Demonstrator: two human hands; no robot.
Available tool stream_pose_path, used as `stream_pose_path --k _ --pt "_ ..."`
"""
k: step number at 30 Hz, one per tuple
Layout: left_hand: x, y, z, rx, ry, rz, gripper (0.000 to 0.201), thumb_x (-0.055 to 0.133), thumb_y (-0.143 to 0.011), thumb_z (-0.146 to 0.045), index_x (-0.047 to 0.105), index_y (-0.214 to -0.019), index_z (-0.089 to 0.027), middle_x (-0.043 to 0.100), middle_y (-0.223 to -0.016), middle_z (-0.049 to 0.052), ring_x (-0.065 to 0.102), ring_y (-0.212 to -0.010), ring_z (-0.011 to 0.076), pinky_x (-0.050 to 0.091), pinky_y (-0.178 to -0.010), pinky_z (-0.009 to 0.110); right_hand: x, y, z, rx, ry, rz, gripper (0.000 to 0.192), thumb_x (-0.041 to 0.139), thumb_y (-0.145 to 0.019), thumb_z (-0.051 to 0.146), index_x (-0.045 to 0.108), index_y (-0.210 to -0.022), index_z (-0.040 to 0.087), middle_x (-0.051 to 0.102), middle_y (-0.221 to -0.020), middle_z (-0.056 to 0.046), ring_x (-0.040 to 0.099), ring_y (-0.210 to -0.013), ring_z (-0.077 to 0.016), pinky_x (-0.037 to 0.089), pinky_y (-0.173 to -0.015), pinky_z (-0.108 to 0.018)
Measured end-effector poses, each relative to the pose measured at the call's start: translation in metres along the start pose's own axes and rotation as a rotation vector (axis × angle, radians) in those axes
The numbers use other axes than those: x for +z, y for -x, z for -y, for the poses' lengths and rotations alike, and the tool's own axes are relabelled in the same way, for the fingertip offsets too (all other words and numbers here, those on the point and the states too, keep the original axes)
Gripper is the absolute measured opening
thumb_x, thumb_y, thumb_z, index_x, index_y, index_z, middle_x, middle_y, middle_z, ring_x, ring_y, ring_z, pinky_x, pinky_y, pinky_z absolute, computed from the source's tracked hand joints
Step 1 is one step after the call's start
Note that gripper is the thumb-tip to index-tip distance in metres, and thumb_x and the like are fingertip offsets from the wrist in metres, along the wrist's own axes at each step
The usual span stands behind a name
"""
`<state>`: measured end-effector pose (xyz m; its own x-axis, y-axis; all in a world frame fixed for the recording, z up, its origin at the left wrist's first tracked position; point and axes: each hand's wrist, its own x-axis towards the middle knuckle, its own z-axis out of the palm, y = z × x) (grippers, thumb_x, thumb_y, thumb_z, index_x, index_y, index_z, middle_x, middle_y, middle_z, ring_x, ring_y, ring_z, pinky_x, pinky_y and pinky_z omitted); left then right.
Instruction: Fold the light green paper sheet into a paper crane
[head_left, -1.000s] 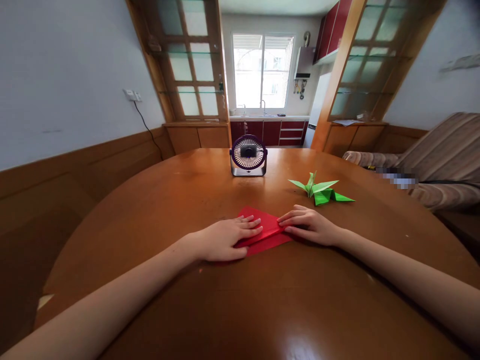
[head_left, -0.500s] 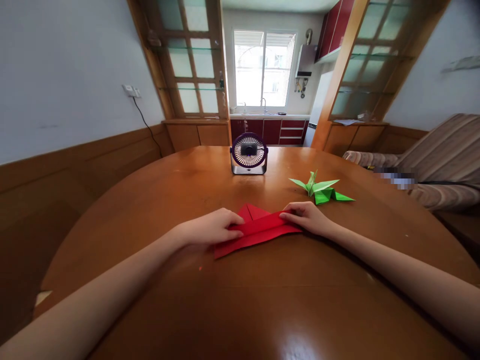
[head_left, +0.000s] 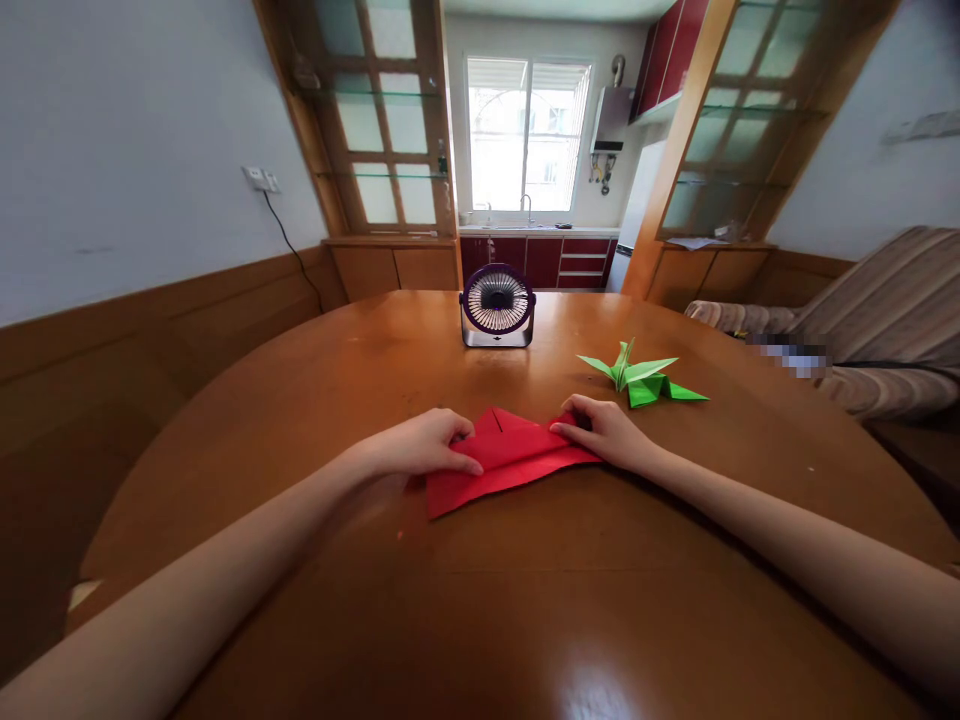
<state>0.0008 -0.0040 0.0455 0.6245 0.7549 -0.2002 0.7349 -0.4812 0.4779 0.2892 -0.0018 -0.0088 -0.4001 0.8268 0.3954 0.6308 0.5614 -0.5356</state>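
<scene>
Table (head_left: 300, 420): fan (head_left: 497, 306), green crane (head_left: 639, 378) unmoved at far side. Red paper (head_left: 504, 460) mid-table, no longer pressed flat as a second ago; top flap lifted, fold being opened. Left hand (head_left: 420, 445) now curled, fingertips pinching left edge. Right hand (head_left: 604, 432) curled, pinning right corner.

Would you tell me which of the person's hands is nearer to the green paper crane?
The right hand: it rests on the red paper, just in front of the green paper crane. The left hand holds the paper's far side, further away.
</scene>
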Motion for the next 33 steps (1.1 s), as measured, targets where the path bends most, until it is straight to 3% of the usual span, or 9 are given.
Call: stream_pose_path --k 5,9,11,15,18,22,27,33 --pt "0.005 -0.004 -0.001 0.023 0.033 -0.043 0.028 0.065 -0.072 -0.044 0.055 -0.071 -0.017 0.051 -0.067 -0.004 0.045 -0.062 0.0123 0.030 -0.055 0.024 -0.001 0.001 0.001 -0.021 -0.019 0.034 0.025 0.059 -0.087 0.041 0.060 -0.095 0.017 0.062 -0.076 -0.001 0.053 -0.066 -0.0135 0.041 -0.061 -0.025" --pt "0.013 -0.003 -0.011 0.101 0.030 -0.113 0.027 0.066 -0.075 -0.039 0.064 -0.092 -0.017 0.062 -0.083 0.000 0.055 -0.074 0.0161 0.039 -0.065 0.024 -0.002 0.004 0.002 -0.075 -0.149 0.088 0.044 0.067 -0.080 0.045 0.058 -0.113 0.018 0.062 -0.083 -0.001 0.054 -0.068 -0.0133 0.045 -0.062 -0.026" --pt "0.016 -0.001 -0.016 0.168 -0.063 -0.149 0.025 0.062 -0.081 -0.039 0.065 -0.095 -0.018 0.063 -0.091 0.003 0.057 -0.080 0.0174 0.041 -0.069 0.026 -0.004 0.004 0.003 -0.147 -0.210 0.153 0.043 0.072 -0.076 0.044 0.061 -0.109 0.018 0.063 -0.084 -0.002 0.057 -0.072 -0.0142 0.047 -0.065 -0.027" --pt "0.020 0.004 -0.022 0.308 -0.401 -0.256 0.023 0.053 -0.089 -0.037 0.065 -0.094 -0.018 0.061 -0.100 0.007 0.059 -0.086 0.0200 0.044 -0.077 0.030 -0.009 0.003 0.006 -0.385 -0.142 0.244 0.015 0.065 -0.085 0.031 0.068 -0.090 0.017 0.067 -0.099 -0.008 0.060 -0.093 -0.0178 0.047 -0.086 -0.034" --pt "0.023 0.005 -0.022 0.361 -0.566 -0.310 0.025 0.050 -0.091 -0.033 0.063 -0.107 -0.018 0.060 -0.107 0.009 0.059 -0.092 0.0214 0.046 -0.081 0.033 -0.011 0.003 0.008 -0.498 -0.057 0.273 0.015 0.058 -0.090 0.023 0.068 -0.100 0.018 0.068 -0.105 -0.009 0.060 -0.096 -0.0180 0.046 -0.090 -0.036" --pt "0.024 0.004 -0.017 0.397 -0.697 -0.249 0.028 0.043 -0.096 -0.026 0.064 -0.114 -0.025 0.064 -0.101 0.006 0.061 -0.089 0.0198 0.046 -0.080 0.032 -0.008 0.004 0.013 -0.568 0.046 0.278 0.022 0.054 -0.091 0.021 0.067 -0.109 0.018 0.067 -0.106 -0.010 0.059 -0.094 -0.0187 0.047 -0.086 -0.036" --pt "0.024 0.004 -0.014 0.391 -0.732 -0.257 0.028 0.045 -0.093 -0.019 0.068 -0.109 -0.025 0.063 -0.089 0.006 0.060 -0.080 0.0190 0.045 -0.072 0.030 -0.002 0.003 0.021 -0.474 0.019 0.282 0.021 0.053 -0.092 0.027 0.071 -0.098 0.016 0.064 -0.096 -0.009 0.058 -0.086 -0.0172 0.048 -0.079 -0.032" --pt "0.021 0.000 -0.010 0.319 -0.359 -0.230 0.024 0.045 -0.093 -0.028 0.067 -0.091 -0.019 0.064 -0.090 0.004 0.060 -0.080 0.0160 0.044 -0.072 0.025 -0.001 -0.003 0.021 -0.160 -0.188 0.284 0.032 0.059 -0.087 0.043 0.070 -0.077 0.015 0.058 -0.078 -0.003 0.052 -0.067 -0.0119 0.042 -0.060 -0.025"
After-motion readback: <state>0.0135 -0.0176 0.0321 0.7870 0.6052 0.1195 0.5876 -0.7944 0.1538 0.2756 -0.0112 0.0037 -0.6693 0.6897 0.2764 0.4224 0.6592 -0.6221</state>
